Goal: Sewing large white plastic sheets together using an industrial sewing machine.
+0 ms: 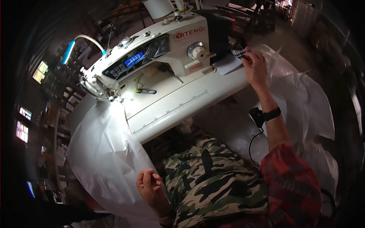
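Hiding behind right hand fingers: small dark, indistinct object.

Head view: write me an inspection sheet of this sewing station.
Surface: white sewing table with a printed ruler strip along its front edge.
Job's things: white sewing machine, blue display lit, lamp on at the needle; white translucent sheet hangs off the table's left end.
Clutter: small dark checked item and a white paper at the machine's right end.
Grippers: right hand pinches the checked item; left hand curled loosely at the sheet's edge, grip unclear.
Cables: thin black cable runs down from a black device at the right wrist.
Surroundings: dim workshop, lit windows at left.
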### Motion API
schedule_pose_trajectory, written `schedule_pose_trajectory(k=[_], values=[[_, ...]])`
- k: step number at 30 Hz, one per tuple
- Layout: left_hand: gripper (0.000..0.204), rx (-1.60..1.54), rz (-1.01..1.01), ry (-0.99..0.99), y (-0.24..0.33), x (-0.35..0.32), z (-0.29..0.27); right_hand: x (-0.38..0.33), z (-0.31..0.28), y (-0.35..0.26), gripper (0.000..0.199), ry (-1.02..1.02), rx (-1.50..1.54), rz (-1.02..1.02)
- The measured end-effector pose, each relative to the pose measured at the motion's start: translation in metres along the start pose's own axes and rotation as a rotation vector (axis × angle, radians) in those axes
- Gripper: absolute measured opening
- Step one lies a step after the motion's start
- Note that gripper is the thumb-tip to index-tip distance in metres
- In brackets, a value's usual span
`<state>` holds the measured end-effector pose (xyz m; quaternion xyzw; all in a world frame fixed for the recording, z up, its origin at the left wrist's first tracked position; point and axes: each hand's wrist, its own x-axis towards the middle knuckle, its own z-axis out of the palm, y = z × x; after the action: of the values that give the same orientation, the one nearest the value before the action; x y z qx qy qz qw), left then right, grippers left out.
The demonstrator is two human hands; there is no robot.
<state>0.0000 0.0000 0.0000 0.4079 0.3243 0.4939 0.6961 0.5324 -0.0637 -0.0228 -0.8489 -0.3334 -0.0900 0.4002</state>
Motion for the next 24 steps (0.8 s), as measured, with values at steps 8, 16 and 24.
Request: schedule_pose_trajectory(k=[8,16,24], values=[[0.021,-0.071,-0.003,-0.030,0.003,-0.001,0.004,0.034,0.005,-0.002,0.086,0.116,-0.265,0.108],[0.019,-0.068,0.009,0.006,0.001,-0.002,0.005,0.087,-0.001,0.045,0.040,-0.014,-0.326,0.073],[0.020,-0.070,0.034,0.006,-0.002,0.001,-0.004,0.138,-0.035,0.040,0.028,0.299,-0.032,-0.096]])
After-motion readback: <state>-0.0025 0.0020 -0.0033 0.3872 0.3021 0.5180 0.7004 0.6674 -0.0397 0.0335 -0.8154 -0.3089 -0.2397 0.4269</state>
